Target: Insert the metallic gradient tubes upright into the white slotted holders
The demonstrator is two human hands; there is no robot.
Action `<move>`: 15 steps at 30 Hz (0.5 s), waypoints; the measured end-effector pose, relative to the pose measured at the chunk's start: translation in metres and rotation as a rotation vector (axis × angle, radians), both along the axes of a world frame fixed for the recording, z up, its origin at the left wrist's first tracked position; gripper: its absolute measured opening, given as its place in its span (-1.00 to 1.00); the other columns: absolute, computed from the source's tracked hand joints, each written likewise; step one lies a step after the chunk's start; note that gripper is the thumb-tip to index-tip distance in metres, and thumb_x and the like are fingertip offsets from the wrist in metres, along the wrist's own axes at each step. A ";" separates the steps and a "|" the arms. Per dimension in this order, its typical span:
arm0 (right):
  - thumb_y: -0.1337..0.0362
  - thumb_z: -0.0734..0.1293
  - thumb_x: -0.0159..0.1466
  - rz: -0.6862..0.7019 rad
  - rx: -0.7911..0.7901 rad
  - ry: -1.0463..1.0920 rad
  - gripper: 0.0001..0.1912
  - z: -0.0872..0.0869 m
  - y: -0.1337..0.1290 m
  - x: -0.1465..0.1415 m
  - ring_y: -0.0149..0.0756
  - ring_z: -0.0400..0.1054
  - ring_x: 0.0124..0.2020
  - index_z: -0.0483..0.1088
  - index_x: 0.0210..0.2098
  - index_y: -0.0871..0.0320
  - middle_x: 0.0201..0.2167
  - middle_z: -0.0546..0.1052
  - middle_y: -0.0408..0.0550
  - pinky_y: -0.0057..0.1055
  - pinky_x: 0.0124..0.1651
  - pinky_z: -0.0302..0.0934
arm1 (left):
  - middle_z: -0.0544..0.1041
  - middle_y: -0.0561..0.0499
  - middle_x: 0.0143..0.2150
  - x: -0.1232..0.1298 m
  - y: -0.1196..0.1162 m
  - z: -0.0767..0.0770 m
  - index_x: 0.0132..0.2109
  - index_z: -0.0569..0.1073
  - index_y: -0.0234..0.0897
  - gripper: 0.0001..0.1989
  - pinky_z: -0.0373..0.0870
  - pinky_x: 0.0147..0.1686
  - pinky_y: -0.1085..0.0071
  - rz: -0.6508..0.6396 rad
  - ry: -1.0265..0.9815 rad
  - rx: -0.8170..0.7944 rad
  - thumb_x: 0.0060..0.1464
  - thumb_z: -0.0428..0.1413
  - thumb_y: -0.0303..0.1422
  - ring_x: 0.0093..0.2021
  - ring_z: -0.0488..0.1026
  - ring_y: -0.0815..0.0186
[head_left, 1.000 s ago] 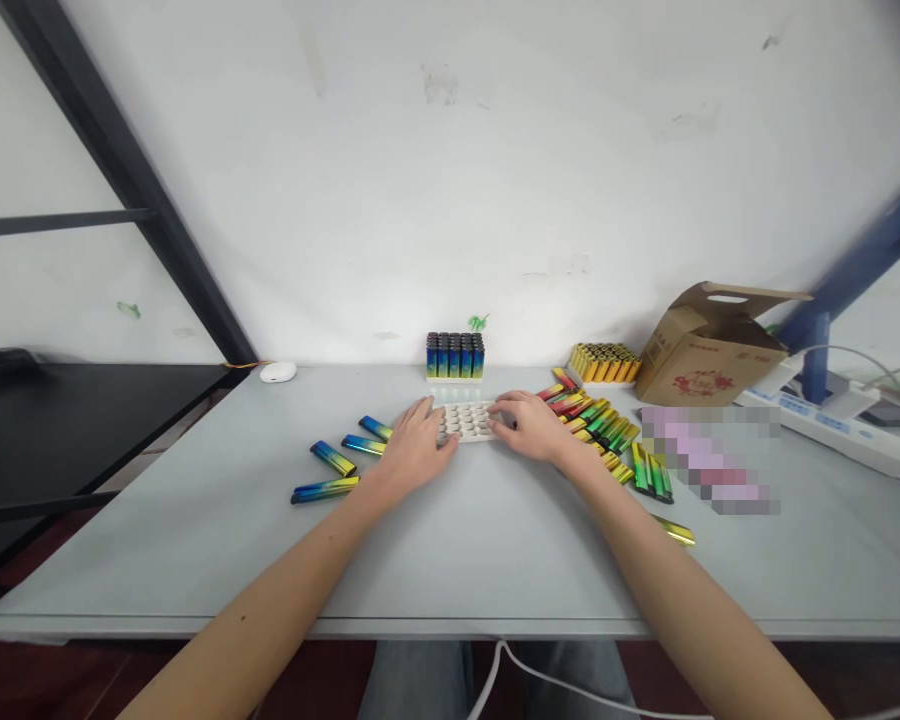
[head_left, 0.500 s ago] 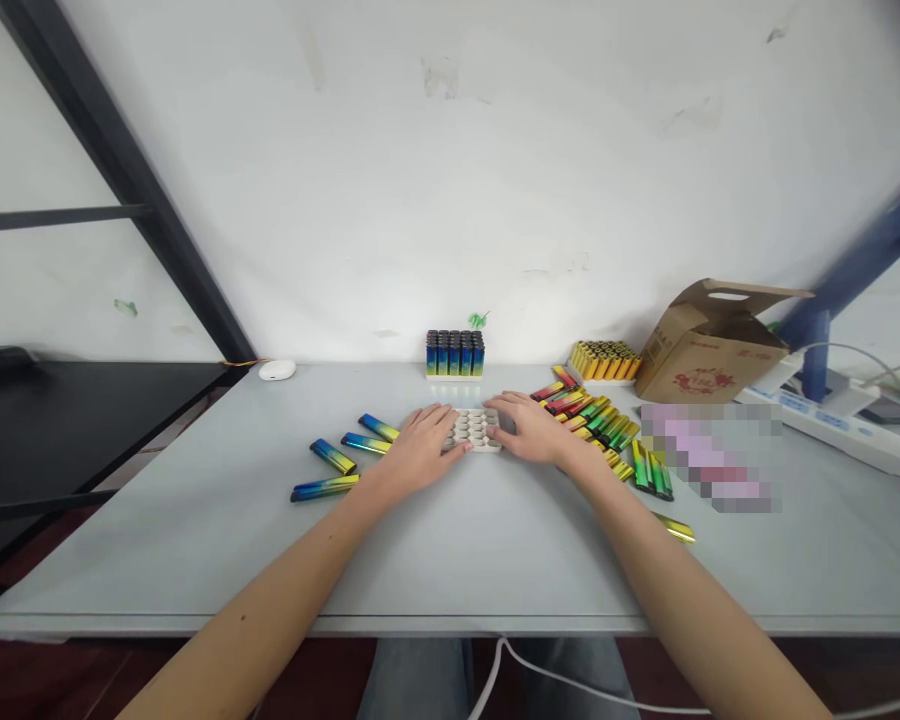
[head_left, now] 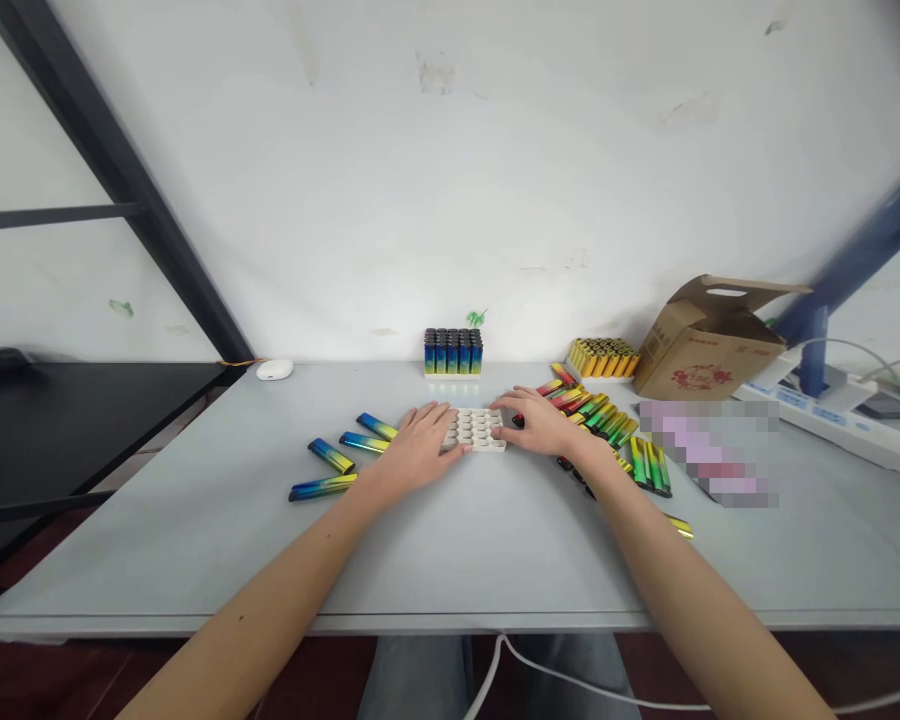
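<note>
A small white lighter tray point(head_left: 476, 430) with rows of round hollows lies flat on the table in front of me. My left hand point(head_left: 418, 448) spans its left end, fingers over the far side and thumb along the near side. My right hand point(head_left: 540, 425) is at the tray's right end, thumb and fingers apart; whether its fingertips touch the rim I cannot tell. Left of my left hand lie several blue-yellow lighters point(head_left: 331, 456). Beside and partly under my right hand and forearm are loose red-yellow lighters point(head_left: 570, 398) and green-yellow lighters point(head_left: 649, 467).
Upright blue lighters point(head_left: 454, 352) fill a tray against the wall. Yellow lighters point(head_left: 604, 357) stand in another at the back right, beside an open cardboard box point(head_left: 709, 350). A power strip point(head_left: 832, 420) lies far right, a white case point(head_left: 275, 370) back left.
My right hand has shifted slightly right, uncovering more of the tray's right end. My left hand stays at the left end. The view has moved a little.
</note>
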State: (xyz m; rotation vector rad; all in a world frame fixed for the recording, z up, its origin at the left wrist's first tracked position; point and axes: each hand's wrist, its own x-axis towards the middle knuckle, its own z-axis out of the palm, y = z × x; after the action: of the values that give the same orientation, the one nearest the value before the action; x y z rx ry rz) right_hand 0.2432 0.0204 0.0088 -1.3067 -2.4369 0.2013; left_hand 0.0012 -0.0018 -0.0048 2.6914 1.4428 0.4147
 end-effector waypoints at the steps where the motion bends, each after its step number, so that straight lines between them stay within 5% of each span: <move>1: 0.08 0.34 0.24 0.002 0.006 -0.002 -0.58 0.000 0.001 0.001 -0.11 0.30 0.08 0.45 0.01 0.17 -0.04 0.52 0.08 -0.23 0.15 0.16 | 0.28 -0.19 0.31 0.001 0.000 -0.001 0.24 0.25 -0.29 -0.47 0.05 0.28 0.05 0.005 -0.005 0.005 0.25 -0.08 -0.08 0.34 0.13 0.04; 12: 0.11 0.26 0.30 -0.013 0.020 -0.008 -0.58 -0.005 0.003 0.000 -0.09 0.29 0.09 0.41 0.07 0.19 -0.01 0.49 0.11 -0.21 0.16 0.13 | 0.22 -0.21 0.34 0.003 0.001 -0.005 0.22 0.25 -0.28 -0.49 0.01 0.29 -0.01 0.053 -0.038 -0.008 0.25 -0.07 -0.10 0.37 0.05 0.00; 15: 0.11 0.19 0.35 -0.117 0.017 0.003 -0.57 0.001 0.003 0.006 -0.09 0.27 0.13 0.40 0.09 0.22 0.06 0.47 0.13 -0.23 0.17 0.12 | 0.24 -0.20 0.33 0.002 0.001 -0.004 0.22 0.25 -0.28 -0.49 -0.01 0.30 -0.02 0.048 -0.028 -0.010 0.26 -0.09 -0.10 0.36 0.07 0.00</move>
State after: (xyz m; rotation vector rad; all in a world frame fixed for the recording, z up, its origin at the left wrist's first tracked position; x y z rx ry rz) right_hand 0.2493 0.0234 0.0094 -1.4350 -2.3457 0.1512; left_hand 0.0034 -0.0009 -0.0084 2.6369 1.5005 0.4456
